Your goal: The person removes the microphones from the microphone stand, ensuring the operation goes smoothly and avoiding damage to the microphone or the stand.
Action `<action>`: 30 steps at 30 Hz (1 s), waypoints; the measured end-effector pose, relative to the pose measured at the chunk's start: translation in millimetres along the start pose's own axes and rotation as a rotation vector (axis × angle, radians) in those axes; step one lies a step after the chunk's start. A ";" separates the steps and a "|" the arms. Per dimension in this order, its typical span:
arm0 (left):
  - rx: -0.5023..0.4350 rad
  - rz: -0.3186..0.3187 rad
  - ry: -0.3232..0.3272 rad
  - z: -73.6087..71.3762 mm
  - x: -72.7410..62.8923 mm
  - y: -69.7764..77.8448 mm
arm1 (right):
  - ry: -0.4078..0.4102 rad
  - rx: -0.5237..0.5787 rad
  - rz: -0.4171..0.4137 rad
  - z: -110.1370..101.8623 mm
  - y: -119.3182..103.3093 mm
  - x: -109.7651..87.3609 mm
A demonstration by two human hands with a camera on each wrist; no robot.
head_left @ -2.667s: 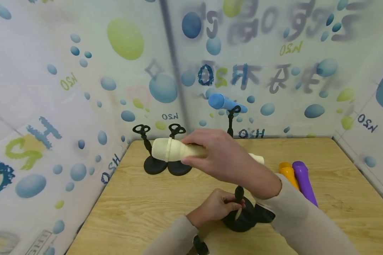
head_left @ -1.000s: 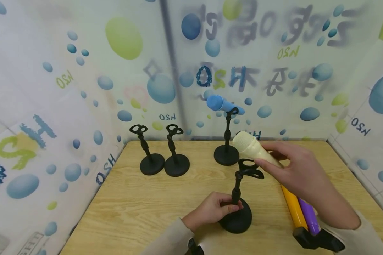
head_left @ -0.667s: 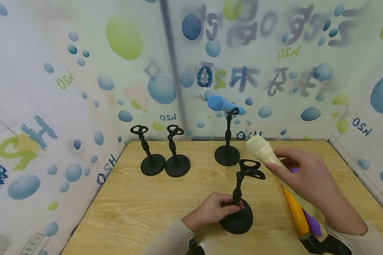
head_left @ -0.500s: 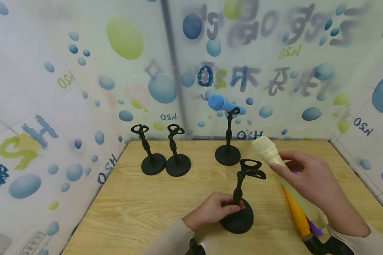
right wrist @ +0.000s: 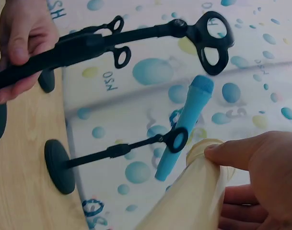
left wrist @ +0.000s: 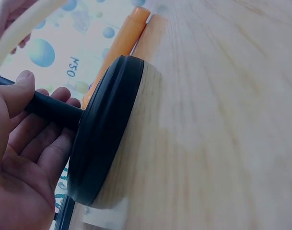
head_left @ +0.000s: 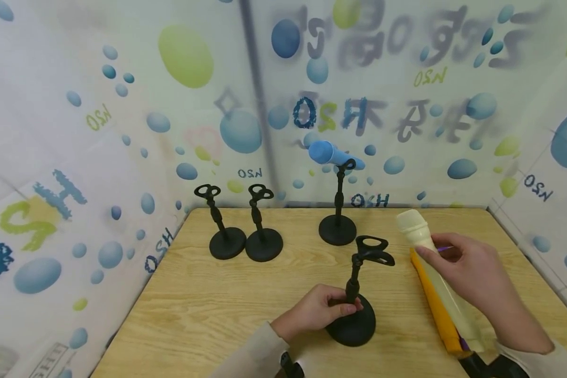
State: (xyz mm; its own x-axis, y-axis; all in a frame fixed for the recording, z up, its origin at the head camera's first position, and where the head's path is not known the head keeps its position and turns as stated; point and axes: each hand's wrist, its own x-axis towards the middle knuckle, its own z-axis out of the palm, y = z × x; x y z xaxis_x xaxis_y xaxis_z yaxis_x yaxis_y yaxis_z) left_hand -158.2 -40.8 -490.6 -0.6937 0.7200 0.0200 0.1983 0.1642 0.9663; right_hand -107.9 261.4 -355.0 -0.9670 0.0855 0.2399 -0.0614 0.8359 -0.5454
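The person's left hand (head_left: 314,313) had its fingers curled round the stem of a black, round-based microphone stand (head_left: 353,286) on the pale wooden bench (head_left: 203,310), seemingly to steady it, while the right hand's (head_left: 474,275) fingers pinched a tilted cream plastic microphone (head_left: 445,291) right of it.

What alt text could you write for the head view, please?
A person's right grip holds a cream microphone, and the left grip holds an empty black stand. Behind, a blue microphone sits on another stand; two empty stands are further left.
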 end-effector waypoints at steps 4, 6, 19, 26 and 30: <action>-0.008 0.003 -0.003 -0.4 -0.4 0.8 | -0.023 -0.012 0.046 1.5 15.8 -1.4; -0.011 0.004 -0.005 -0.5 -0.6 1.1 | -0.046 -0.020 0.067 1.3 24.1 -1.8; -0.022 -0.003 -0.004 0.5 -0.1 -0.5 | -0.030 -0.077 0.152 2.6 73.8 -4.0; -0.023 -0.002 -0.008 0.3 0.0 -0.8 | -0.034 -0.098 0.185 3.9 91.5 -3.8; -0.019 -0.004 -0.005 0.5 0.1 -1.7 | -0.055 -0.096 0.226 4.5 99.0 -2.8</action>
State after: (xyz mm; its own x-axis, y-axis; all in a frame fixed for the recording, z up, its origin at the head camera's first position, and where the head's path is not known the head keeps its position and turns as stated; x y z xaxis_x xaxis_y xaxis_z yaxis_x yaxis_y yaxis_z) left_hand -158.2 -40.7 -492.4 -0.6909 0.7228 0.0148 0.1822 0.1543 0.9711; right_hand -112.4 341.4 -413.3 -0.9657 0.2485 0.0752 0.1790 0.8470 -0.5005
